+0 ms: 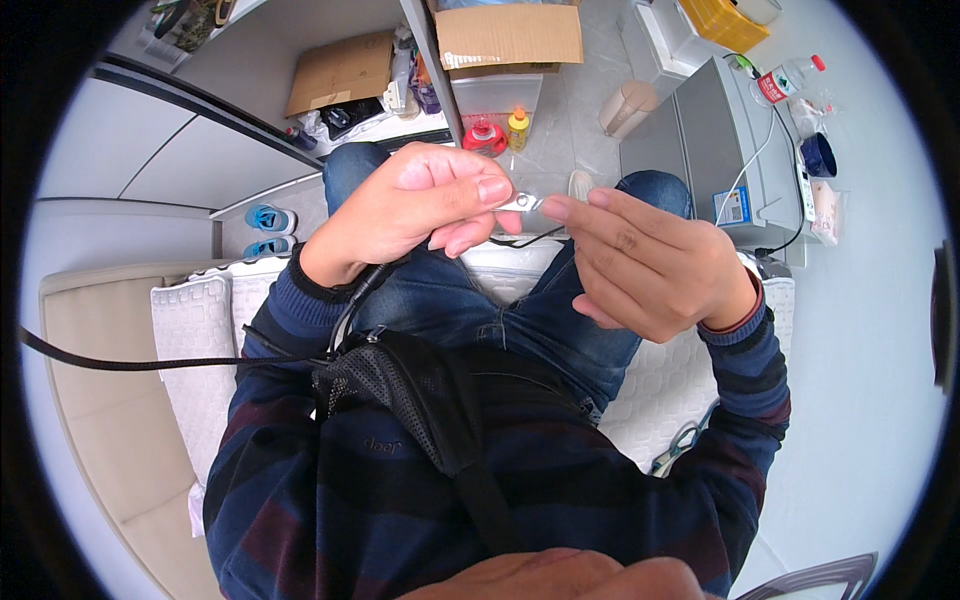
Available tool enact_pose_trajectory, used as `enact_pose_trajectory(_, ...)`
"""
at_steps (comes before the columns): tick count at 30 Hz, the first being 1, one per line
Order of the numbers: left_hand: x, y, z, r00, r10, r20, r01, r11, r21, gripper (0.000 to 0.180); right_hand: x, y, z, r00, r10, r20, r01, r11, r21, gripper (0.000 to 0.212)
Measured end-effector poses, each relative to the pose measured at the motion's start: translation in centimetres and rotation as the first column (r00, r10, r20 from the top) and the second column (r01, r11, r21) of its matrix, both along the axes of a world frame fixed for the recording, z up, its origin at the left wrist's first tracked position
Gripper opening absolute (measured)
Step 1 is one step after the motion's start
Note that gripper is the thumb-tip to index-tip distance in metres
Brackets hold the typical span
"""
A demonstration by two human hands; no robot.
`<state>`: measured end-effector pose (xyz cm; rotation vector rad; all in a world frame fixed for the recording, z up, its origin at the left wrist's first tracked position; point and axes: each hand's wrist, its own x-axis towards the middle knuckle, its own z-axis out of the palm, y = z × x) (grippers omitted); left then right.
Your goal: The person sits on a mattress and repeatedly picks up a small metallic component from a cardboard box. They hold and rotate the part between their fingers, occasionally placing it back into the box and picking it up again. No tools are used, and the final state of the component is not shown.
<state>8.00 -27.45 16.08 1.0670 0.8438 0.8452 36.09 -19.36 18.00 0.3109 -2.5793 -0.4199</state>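
Note:
In my left hand (425, 200) I grip a small silver nail clipper (521, 202), with the thumb pressed along its top. Its jaw end points right and meets a fingertip of my right hand (650, 260). The right fingers are bent and held close together, with nothing seen between them. Whether the jaws are closed on a nail is too small to tell. Both hands are raised above my lap, over my jeans (440, 300).
A black cable (150, 365) runs from the left to a mesh pouch (400, 390) on my body. Ahead are an open cardboard box (510, 38), red and yellow bottles (517, 130) and a bin (628, 110). A grey cabinet (695, 140) bears a plastic bottle (785, 80). Blue shoes (268, 218) stand left.

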Motion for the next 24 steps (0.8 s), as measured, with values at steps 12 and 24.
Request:
enact_pose_trajectory(12,0.03,-0.1,-0.43,1.0,0.027,0.007,-0.028,0.999,0.022,0.035,-0.36,-0.21,-0.17,0.999,-0.029,-0.027,0.029,0.999,0.014,0.034)
enact_pose_trajectory(24,0.09,-0.41,-0.1,0.999,0.039,-0.004,-0.039,0.999,0.01,0.036,-0.4,-0.5,-0.04,0.999,-0.045,-0.005,0.046,0.999,0.009,0.032)
